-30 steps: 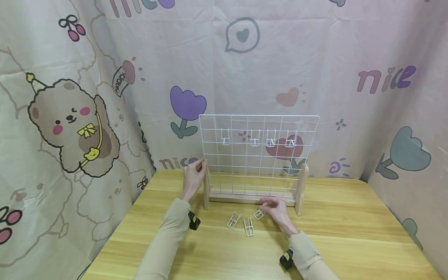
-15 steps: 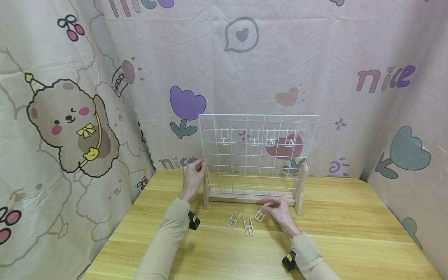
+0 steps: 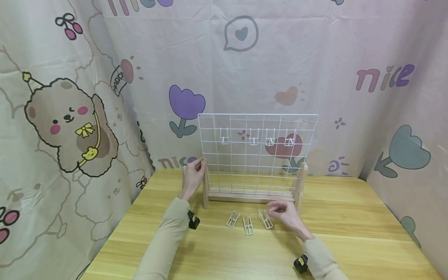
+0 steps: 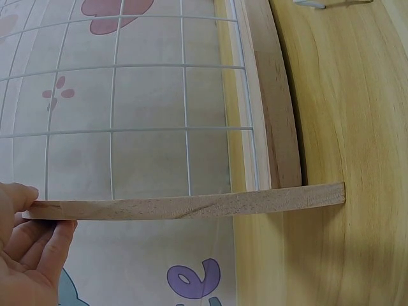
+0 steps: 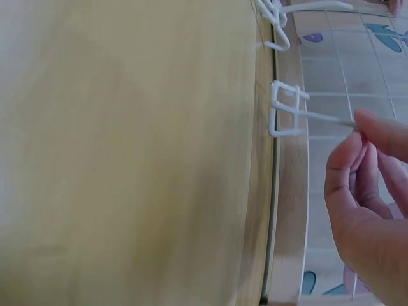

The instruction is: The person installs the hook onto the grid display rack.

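A white wire grid panel stands upright in a wooden base with two side posts. My left hand pinches the top of the left wooden post between thumb and fingers. In front of the base, my right hand holds a white wire hook. The right wrist view shows its thumb and index finger pinching the end of one prong of that hook. Two more loose hooks lie on the table to its left, one in the middle and one farther left.
Several white hooks hang in a row on the upper part of the grid. The base's wooden crossbar runs just behind the loose hooks. Printed cloth hangs behind and beside the wooden table.
My right hand has moved right and slightly towards me, and the hook it holds has shifted right and turned to slant the other way. The left hand stays on the post.
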Tool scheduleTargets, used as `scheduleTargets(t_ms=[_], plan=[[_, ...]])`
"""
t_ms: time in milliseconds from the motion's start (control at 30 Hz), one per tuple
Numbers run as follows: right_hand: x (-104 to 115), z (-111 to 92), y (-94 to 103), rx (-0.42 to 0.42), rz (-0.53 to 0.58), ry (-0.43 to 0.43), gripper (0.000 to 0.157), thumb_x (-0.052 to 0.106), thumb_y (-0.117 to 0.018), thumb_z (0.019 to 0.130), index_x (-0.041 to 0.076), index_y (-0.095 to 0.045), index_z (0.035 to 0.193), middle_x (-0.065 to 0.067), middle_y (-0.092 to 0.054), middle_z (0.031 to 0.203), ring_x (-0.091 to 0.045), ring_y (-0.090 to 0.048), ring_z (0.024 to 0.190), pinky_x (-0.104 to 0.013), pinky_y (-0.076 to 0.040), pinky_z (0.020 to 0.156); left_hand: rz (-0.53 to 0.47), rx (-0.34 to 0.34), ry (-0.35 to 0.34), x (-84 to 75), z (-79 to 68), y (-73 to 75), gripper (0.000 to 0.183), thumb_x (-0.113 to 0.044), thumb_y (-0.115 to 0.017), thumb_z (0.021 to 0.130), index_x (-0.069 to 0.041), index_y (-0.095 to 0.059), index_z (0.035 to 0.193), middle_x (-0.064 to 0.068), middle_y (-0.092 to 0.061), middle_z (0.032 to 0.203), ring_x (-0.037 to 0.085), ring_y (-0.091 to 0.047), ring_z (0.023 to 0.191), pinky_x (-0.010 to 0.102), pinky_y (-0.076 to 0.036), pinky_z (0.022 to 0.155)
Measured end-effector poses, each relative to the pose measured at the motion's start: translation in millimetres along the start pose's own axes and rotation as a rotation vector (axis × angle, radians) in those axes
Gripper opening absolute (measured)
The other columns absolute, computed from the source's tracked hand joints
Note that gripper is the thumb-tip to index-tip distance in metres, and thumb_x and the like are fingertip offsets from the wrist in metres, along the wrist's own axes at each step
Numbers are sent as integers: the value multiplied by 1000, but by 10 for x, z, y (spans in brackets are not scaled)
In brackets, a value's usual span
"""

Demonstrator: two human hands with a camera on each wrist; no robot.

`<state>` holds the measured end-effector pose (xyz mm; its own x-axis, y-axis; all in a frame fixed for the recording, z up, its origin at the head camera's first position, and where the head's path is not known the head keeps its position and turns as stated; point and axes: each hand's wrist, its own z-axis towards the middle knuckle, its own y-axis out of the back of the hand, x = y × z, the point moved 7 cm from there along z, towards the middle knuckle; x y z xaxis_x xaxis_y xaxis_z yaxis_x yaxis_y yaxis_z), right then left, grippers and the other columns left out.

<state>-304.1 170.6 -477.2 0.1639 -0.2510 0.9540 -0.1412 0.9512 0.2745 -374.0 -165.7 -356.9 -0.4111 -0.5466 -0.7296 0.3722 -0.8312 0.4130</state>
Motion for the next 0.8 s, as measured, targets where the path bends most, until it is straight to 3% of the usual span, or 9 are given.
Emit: scheduleTargets(t_ms=[433, 800], plan=[[-27, -80, 31, 163, -18, 53, 40, -2, -71, 84, -18, -60, 119, -28, -69, 97, -4, -64, 81, -17, -56, 76, 3, -6, -20, -15, 10, 0, 32, -9, -62, 99, 9, -64, 125, 27, -70, 115, 38, -72, 105, 46, -62, 85], [-198, -97, -1, 315, 69, -58, 56, -7, -72, 80, -23, -48, 129, -19, -68, 101, -15, -66, 87, -24, -60, 77, 8, -12, -16, -11, -1, 2, 32, -10, -62, 99, 8, -65, 126, 26, -71, 116, 36, -73, 104, 46, -63, 84]])
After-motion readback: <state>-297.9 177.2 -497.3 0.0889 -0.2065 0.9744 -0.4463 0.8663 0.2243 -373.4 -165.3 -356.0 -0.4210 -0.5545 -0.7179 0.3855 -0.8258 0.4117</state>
